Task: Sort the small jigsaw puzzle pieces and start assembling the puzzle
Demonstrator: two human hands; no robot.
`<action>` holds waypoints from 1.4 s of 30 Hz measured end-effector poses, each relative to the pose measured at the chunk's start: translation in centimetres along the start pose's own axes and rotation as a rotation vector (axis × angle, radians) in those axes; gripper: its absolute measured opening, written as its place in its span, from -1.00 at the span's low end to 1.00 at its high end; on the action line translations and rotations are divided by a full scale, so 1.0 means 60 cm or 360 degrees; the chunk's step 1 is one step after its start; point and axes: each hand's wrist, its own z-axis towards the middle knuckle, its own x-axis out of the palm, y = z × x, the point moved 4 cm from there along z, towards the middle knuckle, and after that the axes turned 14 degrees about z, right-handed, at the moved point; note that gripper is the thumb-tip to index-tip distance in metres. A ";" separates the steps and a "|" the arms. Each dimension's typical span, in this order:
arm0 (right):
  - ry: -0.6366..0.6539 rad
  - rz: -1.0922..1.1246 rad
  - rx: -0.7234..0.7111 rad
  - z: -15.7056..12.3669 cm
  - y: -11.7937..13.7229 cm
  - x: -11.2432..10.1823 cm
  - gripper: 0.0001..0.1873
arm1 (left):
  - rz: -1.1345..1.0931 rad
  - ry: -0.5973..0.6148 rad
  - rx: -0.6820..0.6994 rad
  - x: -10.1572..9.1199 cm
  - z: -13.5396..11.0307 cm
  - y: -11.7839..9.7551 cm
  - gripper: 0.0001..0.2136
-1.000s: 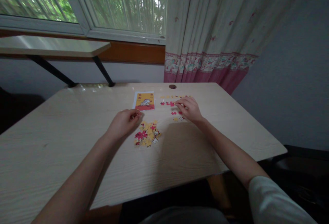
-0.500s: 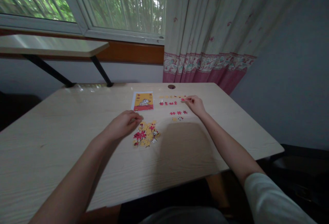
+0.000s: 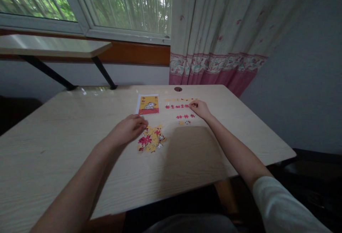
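Observation:
With its fingertips, my right hand pinches a red jigsaw puzzle piece at the right end of a row of red pieces. Beyond lies a row of mostly yellow pieces. Nearer to me are a short row of red pieces and a white-and-dark piece beside a yellow one. My left hand rests with curled, closed fingers at the upper left edge of a mixed pile of puzzle pieces; whatever is in it, if anything, is hidden.
A reference picture of a white animal on yellow and red lies behind my left hand. The wooden desk has a round cable hole at its back edge. A raised shelf stands at the left, a curtain hangs behind.
My right hand has brought the red piece slightly left and down to the end of the red row. The left hand stays in place.

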 end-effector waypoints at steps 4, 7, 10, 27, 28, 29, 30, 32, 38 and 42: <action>0.0012 -0.0023 0.0019 -0.001 0.002 0.000 -0.86 | -0.0015 -0.0060 0.0011 0.003 0.001 0.000 -0.73; -0.0008 -0.0030 0.0030 -0.002 0.002 -0.001 -0.86 | -0.0046 -0.0081 0.0032 0.002 0.001 -0.001 -0.71; -0.0019 -0.0024 0.0013 -0.004 0.001 -0.002 -0.85 | -0.0007 -0.0012 0.0057 0.000 -0.001 -0.002 -0.70; 0.0049 -0.0101 -0.0437 -0.033 0.096 -0.006 -0.84 | 0.0070 0.0028 0.0053 0.006 -0.006 0.008 -0.72; 0.0081 -0.0095 -0.0471 -0.036 0.104 -0.002 -0.84 | 0.0089 0.0035 0.0044 0.007 -0.006 0.009 -0.73; 0.0117 -0.0090 -0.0500 -0.038 0.112 0.002 -0.83 | 0.0114 0.0050 0.0031 0.009 -0.006 0.010 -0.75; 0.0156 -0.0086 -0.0522 -0.041 0.119 0.006 -0.83 | 0.0139 0.0069 0.0019 0.011 -0.006 0.011 -0.77; 0.0232 -0.0086 -0.0554 -0.046 0.133 0.016 -0.83 | 0.0176 0.0101 -0.0003 0.015 -0.005 0.013 -0.79; 0.0462 -0.0084 -0.0826 -0.069 0.177 0.059 -0.85 | 0.0092 0.0135 -0.0073 0.020 -0.008 0.016 -0.76; 0.0521 -0.0073 -0.0923 -0.089 0.202 0.078 -0.84 | 0.0031 0.0169 -0.0108 0.020 -0.012 0.018 -0.79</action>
